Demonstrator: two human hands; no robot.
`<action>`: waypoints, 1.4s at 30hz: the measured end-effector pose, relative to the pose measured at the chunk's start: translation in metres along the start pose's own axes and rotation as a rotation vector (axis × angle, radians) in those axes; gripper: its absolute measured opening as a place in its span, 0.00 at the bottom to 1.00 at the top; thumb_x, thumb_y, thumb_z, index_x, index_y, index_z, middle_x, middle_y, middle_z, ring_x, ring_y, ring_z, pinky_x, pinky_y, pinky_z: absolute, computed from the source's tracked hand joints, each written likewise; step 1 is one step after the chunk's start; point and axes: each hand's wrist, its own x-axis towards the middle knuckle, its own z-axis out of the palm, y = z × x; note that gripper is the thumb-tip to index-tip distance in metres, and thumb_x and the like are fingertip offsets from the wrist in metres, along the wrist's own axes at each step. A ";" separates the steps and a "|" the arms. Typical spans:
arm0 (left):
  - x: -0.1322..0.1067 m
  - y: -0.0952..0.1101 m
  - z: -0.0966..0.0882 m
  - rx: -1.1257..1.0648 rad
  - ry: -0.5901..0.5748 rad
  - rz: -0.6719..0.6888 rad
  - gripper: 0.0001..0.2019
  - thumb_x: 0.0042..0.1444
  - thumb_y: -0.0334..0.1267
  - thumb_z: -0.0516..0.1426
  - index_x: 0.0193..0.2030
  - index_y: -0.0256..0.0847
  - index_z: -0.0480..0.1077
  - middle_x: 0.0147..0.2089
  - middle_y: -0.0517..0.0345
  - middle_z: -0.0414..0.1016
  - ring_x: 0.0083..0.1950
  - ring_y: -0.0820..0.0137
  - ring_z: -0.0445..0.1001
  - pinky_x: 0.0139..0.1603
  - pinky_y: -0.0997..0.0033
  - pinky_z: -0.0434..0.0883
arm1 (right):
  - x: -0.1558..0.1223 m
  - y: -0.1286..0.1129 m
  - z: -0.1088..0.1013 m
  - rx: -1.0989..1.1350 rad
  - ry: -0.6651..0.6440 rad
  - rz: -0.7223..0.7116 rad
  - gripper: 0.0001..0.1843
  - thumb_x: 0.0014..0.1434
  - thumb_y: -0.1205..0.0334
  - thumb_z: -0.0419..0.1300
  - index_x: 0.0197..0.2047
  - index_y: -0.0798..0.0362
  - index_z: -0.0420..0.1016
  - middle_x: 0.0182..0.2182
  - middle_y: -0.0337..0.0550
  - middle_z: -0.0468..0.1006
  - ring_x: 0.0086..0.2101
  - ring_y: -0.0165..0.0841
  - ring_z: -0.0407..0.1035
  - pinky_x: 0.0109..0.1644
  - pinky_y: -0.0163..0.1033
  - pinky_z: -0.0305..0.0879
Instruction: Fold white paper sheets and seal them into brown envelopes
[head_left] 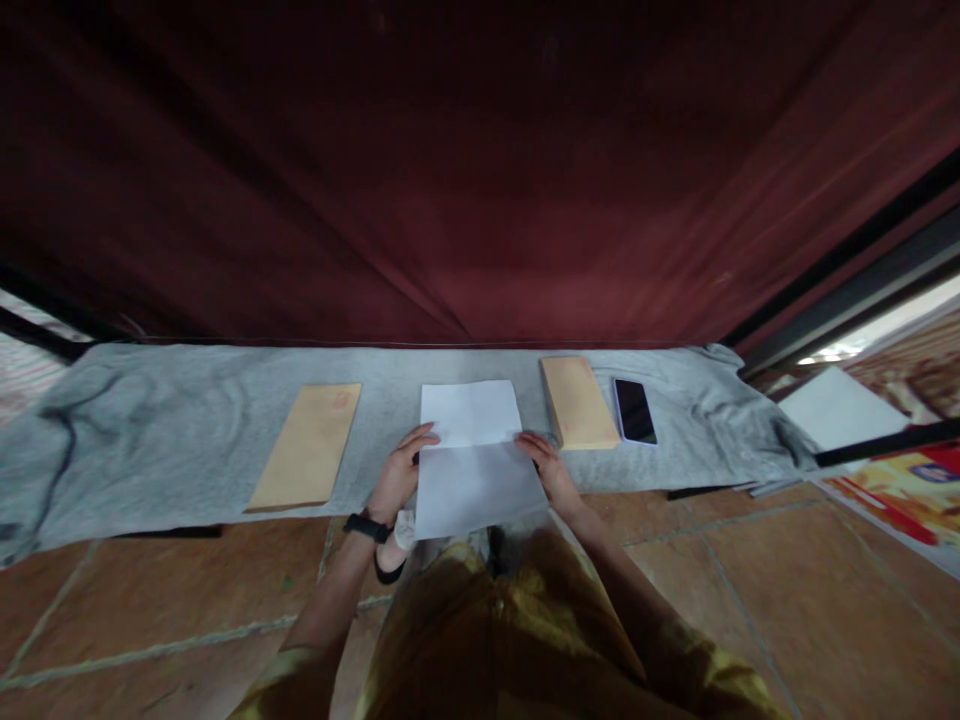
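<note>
Behind everything hangs a big dark red cloth (480,220), and in front of it is a long low desk (480,364), covered with a grey cloth (195,420), perhaps to give the papers a soft and quiet ground. The white sheet (476,470) is in the middle, directly before the person; its far half lies on the desk and its near half comes over the front edge, with a crease between. To its left is one brown envelope (307,445), well apart, maybe so that it does not mix with the thicker pile of envelopes (581,405) on the right. The left hand (396,475) and the right hand (550,470) are at opposite side edges, near the crease, probably because this keeps the sheet level. The fingers of each are close together and seem to pinch the edge, though I cannot see the thumbs well. Beyond the pile is the phone (635,411), and the smallest is a black watch (367,527) on the left wrist
</note>
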 end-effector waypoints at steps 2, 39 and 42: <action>-0.001 -0.003 -0.003 0.060 -0.004 0.029 0.13 0.52 0.37 0.60 0.45 0.45 0.79 0.64 0.48 0.74 0.69 0.57 0.68 0.72 0.46 0.61 | -0.001 0.002 0.001 -0.052 -0.029 -0.024 0.30 0.56 0.71 0.63 0.62 0.45 0.75 0.63 0.47 0.72 0.65 0.45 0.62 0.71 0.56 0.56; 0.058 0.018 0.010 -0.238 -0.321 -0.175 0.27 0.59 0.60 0.60 0.55 0.41 0.78 0.61 0.46 0.78 0.66 0.54 0.72 0.72 0.51 0.61 | 0.021 0.010 0.001 -0.086 0.063 0.046 0.15 0.61 0.68 0.58 0.47 0.49 0.82 0.47 0.46 0.82 0.50 0.41 0.74 0.58 0.47 0.66; 0.068 0.018 0.000 -0.491 -0.279 -0.286 0.28 0.58 0.58 0.62 0.58 0.40 0.76 0.61 0.43 0.78 0.66 0.54 0.72 0.72 0.51 0.59 | 0.027 0.011 0.004 -0.080 0.094 0.064 0.10 0.64 0.63 0.58 0.41 0.50 0.82 0.42 0.47 0.83 0.46 0.41 0.75 0.56 0.46 0.67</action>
